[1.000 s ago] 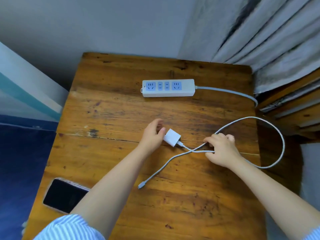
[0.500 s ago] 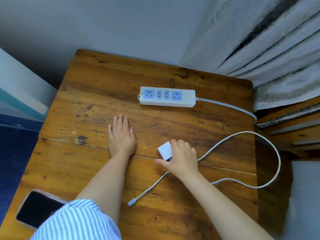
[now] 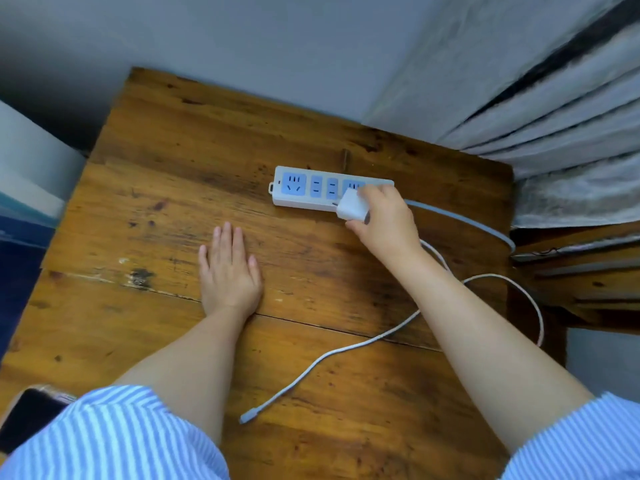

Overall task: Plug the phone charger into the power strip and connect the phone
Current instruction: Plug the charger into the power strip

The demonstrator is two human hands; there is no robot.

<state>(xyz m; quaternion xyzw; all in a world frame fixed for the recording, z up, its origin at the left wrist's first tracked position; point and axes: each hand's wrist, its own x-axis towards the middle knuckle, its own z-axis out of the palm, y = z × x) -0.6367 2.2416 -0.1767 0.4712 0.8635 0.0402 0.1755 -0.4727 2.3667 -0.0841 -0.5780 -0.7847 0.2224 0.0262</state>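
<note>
A white power strip (image 3: pixel 311 188) with blue sockets lies at the back of the wooden table (image 3: pixel 173 209). My right hand (image 3: pixel 384 223) grips the white charger block (image 3: pixel 352 206) just over the strip's right end, its prongs pointing toward the rightmost socket. The charger's white cable (image 3: pixel 332 355) trails back under my right arm, and its free plug end (image 3: pixel 246 418) lies on the table near me. My left hand (image 3: pixel 228 271) rests flat on the wood, fingers together, holding nothing. The dark phone (image 3: pixel 27 417) lies at the near left corner, partly hidden by my striped sleeve.
The strip's grey power cord (image 3: pixel 460 220) runs off the table's right edge. Grey curtains (image 3: pixel 554 109) hang at the back right above a wooden piece (image 3: pixel 588 278). A grey wall stands behind the table, and a blue surface (image 3: pixel 20 258) lies to the left.
My right hand picked the charger block off the table and carried it up to the strip's right end. My left hand stayed flat on the wood. The cable was dragged along.
</note>
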